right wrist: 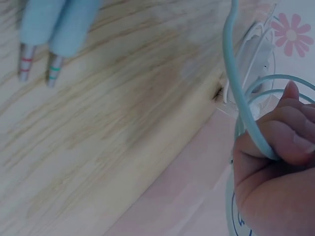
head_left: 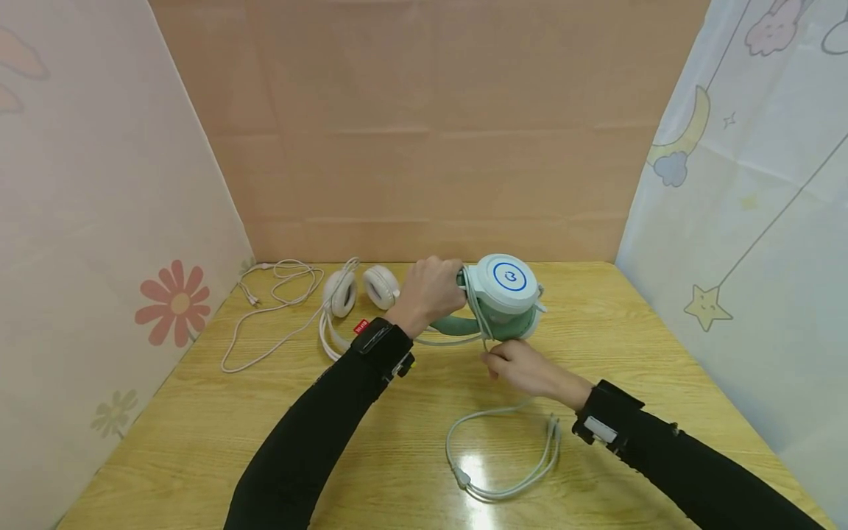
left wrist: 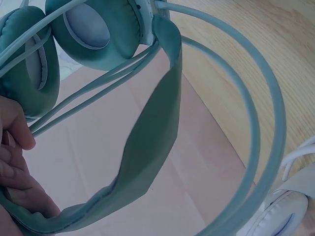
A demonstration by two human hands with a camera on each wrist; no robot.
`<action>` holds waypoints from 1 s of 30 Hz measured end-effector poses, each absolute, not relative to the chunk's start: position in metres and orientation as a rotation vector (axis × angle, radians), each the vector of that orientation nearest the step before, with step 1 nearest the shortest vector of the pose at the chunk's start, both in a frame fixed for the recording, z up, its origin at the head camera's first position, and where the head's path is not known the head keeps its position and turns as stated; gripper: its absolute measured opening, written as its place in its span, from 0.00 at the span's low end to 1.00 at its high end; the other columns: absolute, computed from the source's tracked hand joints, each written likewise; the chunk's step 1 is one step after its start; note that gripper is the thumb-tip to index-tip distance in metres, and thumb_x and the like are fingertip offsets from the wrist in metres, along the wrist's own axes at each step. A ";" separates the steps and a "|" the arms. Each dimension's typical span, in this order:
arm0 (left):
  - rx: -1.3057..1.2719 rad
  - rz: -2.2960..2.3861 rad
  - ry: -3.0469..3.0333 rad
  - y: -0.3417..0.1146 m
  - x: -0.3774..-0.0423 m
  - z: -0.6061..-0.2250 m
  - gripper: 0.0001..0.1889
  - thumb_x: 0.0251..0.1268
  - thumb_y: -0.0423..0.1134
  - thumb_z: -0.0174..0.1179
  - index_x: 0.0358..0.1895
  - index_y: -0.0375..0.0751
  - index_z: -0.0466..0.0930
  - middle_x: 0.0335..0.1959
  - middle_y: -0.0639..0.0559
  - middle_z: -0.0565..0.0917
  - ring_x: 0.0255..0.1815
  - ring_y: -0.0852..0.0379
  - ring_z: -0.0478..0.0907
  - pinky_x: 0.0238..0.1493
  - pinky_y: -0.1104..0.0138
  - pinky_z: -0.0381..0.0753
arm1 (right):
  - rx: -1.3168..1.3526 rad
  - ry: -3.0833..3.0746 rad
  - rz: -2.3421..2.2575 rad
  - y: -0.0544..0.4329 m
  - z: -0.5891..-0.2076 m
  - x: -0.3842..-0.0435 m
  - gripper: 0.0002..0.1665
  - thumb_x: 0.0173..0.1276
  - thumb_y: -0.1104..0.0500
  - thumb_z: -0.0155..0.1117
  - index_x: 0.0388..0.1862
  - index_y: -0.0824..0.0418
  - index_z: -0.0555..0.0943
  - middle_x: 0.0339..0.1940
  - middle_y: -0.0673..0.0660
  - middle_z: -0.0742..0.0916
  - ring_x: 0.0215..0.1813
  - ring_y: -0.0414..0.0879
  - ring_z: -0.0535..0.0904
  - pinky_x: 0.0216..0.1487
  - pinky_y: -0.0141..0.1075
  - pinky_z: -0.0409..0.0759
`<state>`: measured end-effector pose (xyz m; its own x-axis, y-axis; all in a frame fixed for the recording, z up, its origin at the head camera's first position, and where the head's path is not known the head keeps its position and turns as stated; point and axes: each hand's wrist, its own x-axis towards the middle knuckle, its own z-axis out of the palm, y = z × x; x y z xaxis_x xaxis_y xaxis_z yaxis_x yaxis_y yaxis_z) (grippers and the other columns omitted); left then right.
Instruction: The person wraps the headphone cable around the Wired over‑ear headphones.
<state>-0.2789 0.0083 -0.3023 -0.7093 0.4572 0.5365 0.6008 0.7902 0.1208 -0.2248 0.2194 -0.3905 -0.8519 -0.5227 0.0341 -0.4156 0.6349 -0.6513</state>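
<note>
Pale green headphones [head_left: 509,285] with a white ear-cup cover and a blue ring logo are held up off the table. My left hand [head_left: 429,293] grips them at the band, and the padded green headband [left wrist: 152,123] curves away from its fingers in the left wrist view. Light green cable [head_left: 475,305] passes around the headphones beside the ear cups. Just below, my right hand [head_left: 526,369] pinches that cable [right wrist: 238,81] between thumb and fingers. The cable's loose end [head_left: 490,495] lies in a loop on the table; two plugs [right wrist: 56,69] with coloured rings show in the right wrist view.
White headphones [head_left: 341,294] with a red tag [head_left: 361,326] lie at the back left, partly behind the left forearm. Their thin white cable [head_left: 265,313] spreads over the wooden table [head_left: 391,456]. Printed cloth walls [head_left: 748,243] stand on both sides, a tan one [head_left: 430,147] behind.
</note>
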 end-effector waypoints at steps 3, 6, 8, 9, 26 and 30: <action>-0.791 -0.391 -2.495 0.009 -0.278 -0.301 0.17 0.66 0.41 0.62 0.22 0.47 0.67 0.16 0.57 0.58 0.15 0.61 0.57 0.19 0.70 0.54 | -0.766 2.665 -1.083 0.219 -0.385 -0.224 0.27 0.82 0.51 0.48 0.25 0.62 0.82 0.12 0.45 0.67 0.15 0.37 0.58 0.21 0.34 0.62; -0.792 -0.374 -2.496 0.010 -0.278 -0.300 0.17 0.67 0.42 0.62 0.21 0.47 0.66 0.16 0.57 0.58 0.15 0.61 0.58 0.19 0.69 0.55 | -0.754 2.641 -1.159 0.218 -0.380 -0.223 0.25 0.81 0.52 0.49 0.25 0.61 0.82 0.13 0.45 0.68 0.16 0.38 0.60 0.21 0.34 0.63; -0.790 -0.360 -2.496 0.010 -0.278 -0.300 0.18 0.69 0.44 0.61 0.21 0.47 0.65 0.16 0.57 0.58 0.15 0.60 0.59 0.19 0.69 0.55 | -0.735 2.610 -1.239 0.217 -0.379 -0.223 0.24 0.81 0.54 0.50 0.25 0.62 0.82 0.12 0.46 0.68 0.15 0.38 0.60 0.20 0.34 0.62; -0.788 -0.352 -2.495 0.010 -0.278 -0.300 0.19 0.69 0.44 0.61 0.21 0.47 0.65 0.16 0.57 0.58 0.15 0.61 0.59 0.19 0.70 0.55 | -0.724 2.581 -1.294 0.217 -0.378 -0.223 0.23 0.80 0.55 0.51 0.25 0.62 0.81 0.12 0.47 0.68 0.15 0.38 0.60 0.20 0.34 0.62; -0.770 -0.327 -2.512 0.011 -0.277 -0.299 0.11 0.64 0.35 0.60 0.24 0.45 0.69 0.17 0.56 0.57 0.15 0.60 0.56 0.18 0.68 0.54 | -0.742 2.217 -1.768 0.214 -0.369 -0.220 0.28 0.78 0.57 0.54 0.17 0.70 0.65 0.10 0.47 0.66 0.11 0.39 0.58 0.13 0.34 0.57; -0.773 -0.311 -2.515 0.012 -0.277 -0.301 0.11 0.57 0.31 0.59 0.23 0.46 0.67 0.17 0.57 0.56 0.16 0.60 0.54 0.19 0.68 0.53 | -0.798 2.207 -1.791 0.211 -0.364 -0.220 0.29 0.77 0.57 0.55 0.16 0.69 0.65 0.09 0.50 0.67 0.10 0.43 0.59 0.12 0.37 0.58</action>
<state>-0.2774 0.0125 -0.3009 -0.7211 0.4653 0.5133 0.5765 0.8139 0.0720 -0.2197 0.2112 -0.3643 -0.8374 -0.5146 0.1843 -0.2864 0.1259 -0.9498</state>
